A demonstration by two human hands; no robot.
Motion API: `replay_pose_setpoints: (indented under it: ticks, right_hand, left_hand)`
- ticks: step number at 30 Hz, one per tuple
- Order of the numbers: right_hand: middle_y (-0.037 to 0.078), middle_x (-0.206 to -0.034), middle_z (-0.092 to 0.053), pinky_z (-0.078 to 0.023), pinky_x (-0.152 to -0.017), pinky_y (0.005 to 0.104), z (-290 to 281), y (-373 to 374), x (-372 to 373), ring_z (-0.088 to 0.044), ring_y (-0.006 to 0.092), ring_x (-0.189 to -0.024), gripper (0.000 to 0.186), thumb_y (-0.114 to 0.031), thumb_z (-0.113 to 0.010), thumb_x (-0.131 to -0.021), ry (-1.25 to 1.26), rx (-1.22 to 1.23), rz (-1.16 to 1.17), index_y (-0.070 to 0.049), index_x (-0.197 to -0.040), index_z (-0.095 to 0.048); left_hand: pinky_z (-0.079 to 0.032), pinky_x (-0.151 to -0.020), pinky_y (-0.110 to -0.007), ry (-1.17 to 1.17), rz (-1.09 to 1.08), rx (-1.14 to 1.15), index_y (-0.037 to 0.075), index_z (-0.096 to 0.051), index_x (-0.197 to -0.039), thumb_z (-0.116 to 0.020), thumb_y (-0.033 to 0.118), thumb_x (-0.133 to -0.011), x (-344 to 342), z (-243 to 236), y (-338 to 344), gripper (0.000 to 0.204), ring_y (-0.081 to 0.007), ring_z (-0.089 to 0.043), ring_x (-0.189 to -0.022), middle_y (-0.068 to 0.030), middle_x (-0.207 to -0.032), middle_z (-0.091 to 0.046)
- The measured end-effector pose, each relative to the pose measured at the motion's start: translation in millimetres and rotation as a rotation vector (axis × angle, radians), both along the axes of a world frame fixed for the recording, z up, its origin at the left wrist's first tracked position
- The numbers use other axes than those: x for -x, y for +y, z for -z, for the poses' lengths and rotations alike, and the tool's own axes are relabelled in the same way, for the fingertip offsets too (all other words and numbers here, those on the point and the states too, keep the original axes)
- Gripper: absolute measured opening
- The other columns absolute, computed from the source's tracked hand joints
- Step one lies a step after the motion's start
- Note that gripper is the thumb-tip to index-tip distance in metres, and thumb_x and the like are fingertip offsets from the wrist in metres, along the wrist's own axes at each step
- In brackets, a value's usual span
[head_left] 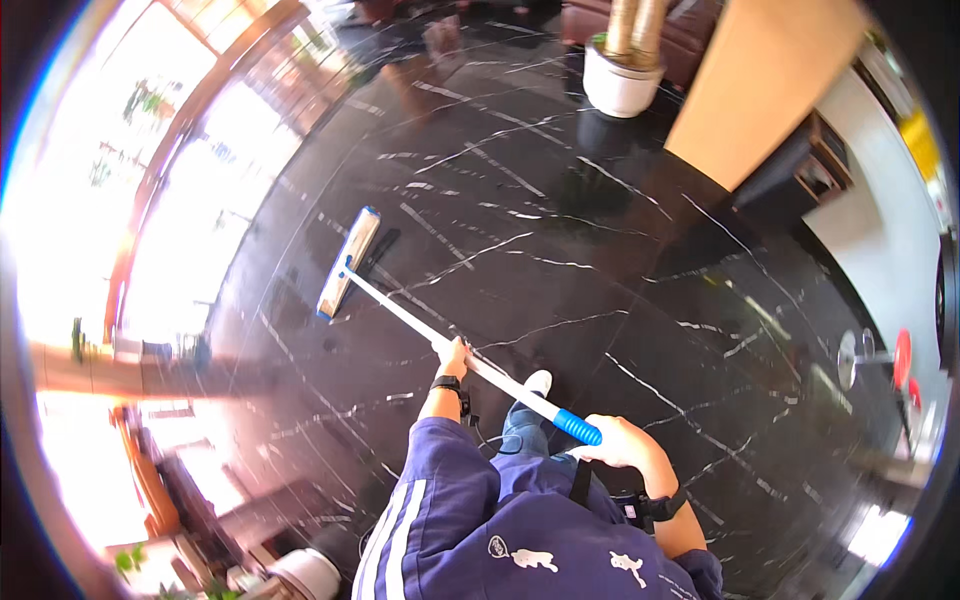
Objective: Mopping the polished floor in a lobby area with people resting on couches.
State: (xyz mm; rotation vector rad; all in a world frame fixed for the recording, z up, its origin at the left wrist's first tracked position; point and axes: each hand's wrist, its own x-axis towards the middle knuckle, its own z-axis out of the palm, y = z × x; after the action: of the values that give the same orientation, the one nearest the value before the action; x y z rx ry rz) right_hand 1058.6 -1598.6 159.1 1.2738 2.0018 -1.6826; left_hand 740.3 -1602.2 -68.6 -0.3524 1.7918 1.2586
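A flat mop with a white pole [400, 313] stretches from in front of my body toward the far left. Its wide, pale head [350, 262], edged in blue, is at the dark floor and casts a shadow to its right. My left hand [453, 357] is wrapped round the middle of the pole. At the near end, my right hand [618, 442] is closed on the blue ribbed grip [578, 427]; some of its fingers are hidden.
Black, white-veined floor [560, 290] spreads all round. Bright windows [190, 190] line the left side. A white plant pot [622, 80] stands at the far right beside a tan panel [765, 90]. A red and white round-ended object [900, 358] is at right. Another pot [308, 577] sits near left.
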Motion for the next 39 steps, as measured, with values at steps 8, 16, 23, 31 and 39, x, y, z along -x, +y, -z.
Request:
replay_pose_setpoints:
  ticks: [8,16,23,31,39]
  right_hand:
    - [0.010,-0.073,-0.053,-0.040,-0.063,0.0293,0.9,58.3,78.6,-0.052,0.0205,-0.068,0.035,-0.021,-0.062,-0.060,-0.134,0.129,-0.581,-0.005,-0.088,-0.048]
    - [0.009,-0.096,-0.049,-0.035,-0.080,0.0268,-15.5,64.5,114.0,-0.047,0.0154,-0.086,0.056,-0.007,-0.061,-0.058,0.714,0.698,-0.397,-0.007,-0.109,-0.038]
    - [0.009,-0.068,-0.052,-0.031,-0.084,0.0393,15.9,104.2,89.7,-0.050,0.0212,-0.076,0.010,-0.011,-0.054,-0.066,1.124,0.292,0.311,-0.004,-0.064,-0.047]
    - [-0.001,-0.038,-0.031,-0.024,-0.041,0.0230,-96.6,194.3,-134.1,-0.026,0.0086,-0.035,0.020,-0.014,-0.045,-0.063,1.319,-0.116,0.907,-0.012,-0.052,-0.028]
    - [-0.002,-0.039,-0.035,-0.024,-0.047,0.0228,-186.5,112.2,-415.3,-0.032,0.0070,-0.034,0.018,-0.017,-0.044,-0.074,1.352,-0.825,0.926,-0.010,-0.063,-0.032]
  left_hand:
    - [-0.035,-0.035,-0.025,-0.055,-0.458,0.125,0.005,-0.036,-0.082,-0.047,0.009,-0.072,11.8,19.9,-110.8,0.015,-0.0160,-0.044,-0.043,-0.0074,-0.058,-0.044]
    - [-0.036,-0.037,-0.024,0.464,-0.488,-0.071,0.005,-0.035,-0.074,-0.045,0.004,-0.069,66.2,104.1,-243.9,0.012,-0.0134,-0.041,-0.042,-0.0042,-0.052,-0.038]
    - [-0.041,-0.059,-0.036,0.951,1.152,0.855,0.010,-0.053,-0.069,-0.052,0.009,-0.061,-6.1,-8.2,-55.2,0.009,-0.0259,-0.054,-0.057,-0.0087,-0.062,-0.053]
    - [-0.039,-0.052,-0.033,0.368,-0.050,0.091,0.001,-0.047,-0.065,-0.047,0.011,-0.065,-286.3,-90.0,125.2,0.010,-0.0242,-0.049,-0.051,-0.0132,-0.057,-0.049]
    - [-0.043,-0.048,-0.031,-0.515,0.206,-0.049,-0.002,-0.041,-0.073,-0.039,0.017,-0.075,-575.6,-206.9,169.5,0.020,-0.0199,-0.050,-0.050,-0.0115,-0.059,-0.049]
